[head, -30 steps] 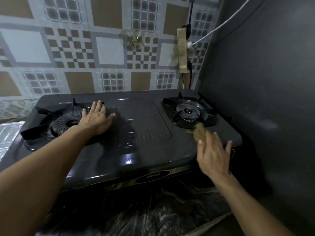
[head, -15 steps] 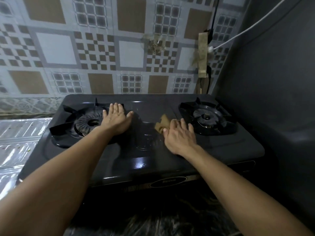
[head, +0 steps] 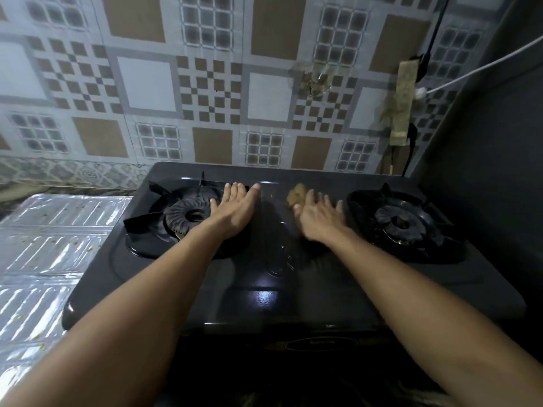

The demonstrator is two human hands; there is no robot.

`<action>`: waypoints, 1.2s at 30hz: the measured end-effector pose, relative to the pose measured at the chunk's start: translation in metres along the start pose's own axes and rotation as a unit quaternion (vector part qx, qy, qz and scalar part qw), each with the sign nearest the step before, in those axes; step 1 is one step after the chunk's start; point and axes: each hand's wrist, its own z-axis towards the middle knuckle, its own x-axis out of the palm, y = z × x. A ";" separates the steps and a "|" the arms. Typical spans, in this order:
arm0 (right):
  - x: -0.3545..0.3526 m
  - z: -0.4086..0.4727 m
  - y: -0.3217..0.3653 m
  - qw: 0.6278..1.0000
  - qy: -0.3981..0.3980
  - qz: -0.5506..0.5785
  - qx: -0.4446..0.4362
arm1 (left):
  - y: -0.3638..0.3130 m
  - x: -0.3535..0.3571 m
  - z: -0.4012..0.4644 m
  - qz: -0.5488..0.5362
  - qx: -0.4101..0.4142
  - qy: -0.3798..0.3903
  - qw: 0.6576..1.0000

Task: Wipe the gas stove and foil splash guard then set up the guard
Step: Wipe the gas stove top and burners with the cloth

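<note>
A black two-burner gas stove (head: 264, 292) fills the middle of the view. My left hand (head: 236, 211) lies flat with straight fingers on its top, beside the left burner (head: 188, 215). My right hand (head: 318, 217) presses a small brown cloth (head: 296, 194) onto the middle of the stove top, fingers spread over it; only the cloth's far end shows past my fingers. The right burner (head: 401, 223) sits uncovered to the right. The foil splash guard (head: 44, 254) lies flat on the counter left of the stove, with food specks on it.
A patterned tiled wall (head: 211, 83) rises right behind the stove. A dark wall (head: 493, 171) closes in on the right side. A taped socket with a white cable (head: 440, 86) hangs at the back right corner.
My right hand has slid the cloth from the front right of the stove, by the right burner, leftward to the centre and a little farther back. My left hand has stayed put.
</note>
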 end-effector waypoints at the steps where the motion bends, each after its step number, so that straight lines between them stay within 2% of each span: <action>1: -0.005 0.021 -0.009 0.999 0.004 0.000 0.033 | 0.000 0.001 0.001 0.005 0.001 0.000 1.000; 2: -0.009 0.039 -0.013 0.999 0.010 0.003 0.046 | -0.001 0.001 0.001 0.005 -0.001 -0.001 1.000; 4: -0.013 0.064 -0.002 1.000 0.019 0.014 0.014 | -0.001 -0.001 -0.001 -0.002 -0.006 -0.003 1.000; 9: 0.003 0.044 0.058 0.983 0.026 0.039 -0.179 | -0.003 -0.007 -0.006 0.013 0.012 -0.004 1.000; 11: 0.010 0.015 0.059 0.977 0.032 0.027 -0.208 | -0.001 -0.006 -0.007 0.022 0.018 -0.003 1.000; 13: 0.013 -0.015 0.049 0.976 0.016 0.018 -0.218 | 0.001 -0.005 -0.006 0.020 0.017 -0.001 1.000; 17: 0.013 -0.089 0.039 0.970 -0.008 0.043 -0.239 | -0.002 -0.013 -0.018 -0.052 0.025 0.002 0.998; 19: 0.011 -0.120 0.040 0.969 -0.007 0.024 -0.246 | 0.000 -0.019 -0.029 -0.040 0.046 0.005 0.998; 21: 0.014 -0.145 0.048 0.963 -0.013 0.011 -0.268 | 0.011 -0.027 -0.040 -0.021 0.054 -0.028 0.998; 26: 0.025 -0.169 0.099 0.956 -0.076 0.005 -0.284 | 0.034 -0.056 -0.069 -0.093 0.056 -0.137 0.985; 28: 0.031 -0.175 0.129 0.953 -0.102 0.001 -0.285 | 0.044 -0.069 -0.082 -0.076 0.058 -0.170 0.981; 32: 0.033 -0.184 0.190 0.963 -0.090 -0.016 -0.253 | 0.067 -0.083 -0.099 -0.042 0.031 -0.198 0.979; 34: 0.032 -0.189 0.203 0.971 -0.088 -0.042 -0.218 | 0.078 -0.084 -0.104 -0.043 0.009 -0.203 0.978; 36: 0.038 -0.195 0.201 0.970 -0.099 -0.033 -0.221 | 0.083 -0.079 -0.112 -0.047 -0.011 -0.200 0.979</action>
